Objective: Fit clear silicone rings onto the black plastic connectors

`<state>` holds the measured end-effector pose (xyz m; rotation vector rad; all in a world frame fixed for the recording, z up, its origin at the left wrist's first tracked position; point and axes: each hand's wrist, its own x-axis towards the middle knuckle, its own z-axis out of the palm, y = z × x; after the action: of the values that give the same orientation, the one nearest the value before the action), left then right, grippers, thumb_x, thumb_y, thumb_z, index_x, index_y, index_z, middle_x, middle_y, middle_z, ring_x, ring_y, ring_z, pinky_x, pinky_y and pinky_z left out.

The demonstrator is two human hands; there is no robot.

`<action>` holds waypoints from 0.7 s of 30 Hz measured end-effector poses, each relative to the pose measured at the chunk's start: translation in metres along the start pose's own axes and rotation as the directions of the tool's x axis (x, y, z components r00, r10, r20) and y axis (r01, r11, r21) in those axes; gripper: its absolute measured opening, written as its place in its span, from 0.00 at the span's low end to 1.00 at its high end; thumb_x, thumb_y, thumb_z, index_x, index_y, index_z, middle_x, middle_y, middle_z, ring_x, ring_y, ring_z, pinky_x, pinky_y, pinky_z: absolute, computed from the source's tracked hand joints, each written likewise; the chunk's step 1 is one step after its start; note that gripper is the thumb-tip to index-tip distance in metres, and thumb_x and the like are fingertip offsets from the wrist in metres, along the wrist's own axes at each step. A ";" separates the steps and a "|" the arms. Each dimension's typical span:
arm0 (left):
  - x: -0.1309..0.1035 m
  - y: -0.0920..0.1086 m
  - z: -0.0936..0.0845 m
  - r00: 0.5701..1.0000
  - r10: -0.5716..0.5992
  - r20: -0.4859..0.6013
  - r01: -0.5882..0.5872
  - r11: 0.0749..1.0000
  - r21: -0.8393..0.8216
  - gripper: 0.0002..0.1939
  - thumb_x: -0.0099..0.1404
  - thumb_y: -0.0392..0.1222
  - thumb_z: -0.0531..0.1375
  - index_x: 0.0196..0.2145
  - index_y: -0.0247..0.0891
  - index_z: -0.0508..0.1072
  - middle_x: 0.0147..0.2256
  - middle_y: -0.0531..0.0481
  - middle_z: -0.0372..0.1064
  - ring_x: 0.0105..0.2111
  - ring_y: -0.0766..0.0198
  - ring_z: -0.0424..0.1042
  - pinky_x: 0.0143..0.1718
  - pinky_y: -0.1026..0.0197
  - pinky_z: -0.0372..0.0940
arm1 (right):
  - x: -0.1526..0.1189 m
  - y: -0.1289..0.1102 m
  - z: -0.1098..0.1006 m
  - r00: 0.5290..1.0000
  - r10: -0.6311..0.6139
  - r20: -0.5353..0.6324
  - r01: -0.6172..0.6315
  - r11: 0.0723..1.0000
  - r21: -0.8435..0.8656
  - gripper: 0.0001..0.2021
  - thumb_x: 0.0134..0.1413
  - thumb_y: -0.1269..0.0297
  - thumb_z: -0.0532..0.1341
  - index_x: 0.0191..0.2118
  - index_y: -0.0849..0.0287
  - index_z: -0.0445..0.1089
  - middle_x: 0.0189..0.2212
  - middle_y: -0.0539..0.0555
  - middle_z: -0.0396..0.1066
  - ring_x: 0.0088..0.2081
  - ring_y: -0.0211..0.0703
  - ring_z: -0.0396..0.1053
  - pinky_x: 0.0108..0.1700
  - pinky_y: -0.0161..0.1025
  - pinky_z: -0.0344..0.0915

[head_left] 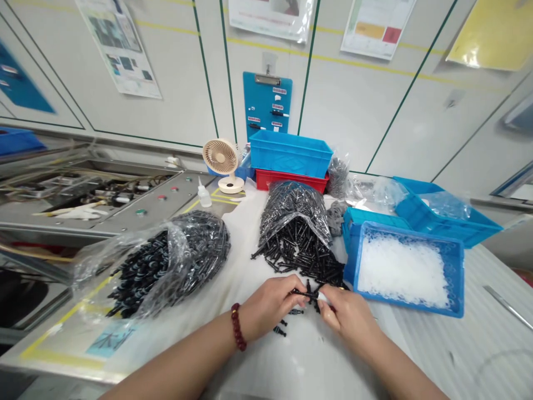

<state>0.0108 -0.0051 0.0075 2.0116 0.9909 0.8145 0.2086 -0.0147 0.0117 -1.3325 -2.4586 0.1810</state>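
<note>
We held the thin black stick (307, 294) sideways between our hands, just as near to each, its left end pinched by our left hand (270, 303), its right end by our curled right hand (348, 314).

Black part (307, 294) between fingers (331, 318)

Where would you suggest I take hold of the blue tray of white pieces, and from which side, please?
I'd grip the blue tray by the rims of its left and right ends, coming from the near side. It is longer from left to right than front to back, the white pieces lie inside its walls, and turquoise bins crowd its far side.
</note>
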 end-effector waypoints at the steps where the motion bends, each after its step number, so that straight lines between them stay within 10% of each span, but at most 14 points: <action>1: 0.000 0.000 0.000 1.000 -0.010 0.022 0.010 1.000 0.003 0.04 0.63 0.35 0.55 0.33 0.36 0.69 0.29 0.53 0.72 0.31 0.68 0.71 0.33 0.69 0.63 | 0.000 -0.001 0.000 1.000 -0.011 0.012 0.011 1.000 -0.022 0.07 0.51 0.71 0.50 0.25 0.57 0.61 0.19 0.48 0.63 0.21 0.36 0.60 0.24 0.33 0.46; 21: -0.002 -0.006 0.012 0.991 0.062 0.118 -0.100 0.929 0.355 0.06 0.63 0.39 0.56 0.38 0.36 0.69 0.31 0.50 0.73 0.30 0.62 0.73 0.33 0.64 0.66 | -0.001 -0.007 0.005 0.994 -0.011 0.105 0.021 0.995 -0.098 0.06 0.52 0.67 0.53 0.26 0.58 0.63 0.18 0.49 0.65 0.21 0.37 0.63 0.24 0.35 0.43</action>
<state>0.0176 -0.0086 -0.0040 2.3958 1.0622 0.5924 0.2017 -0.0193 0.0090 -1.3756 -2.5949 0.1293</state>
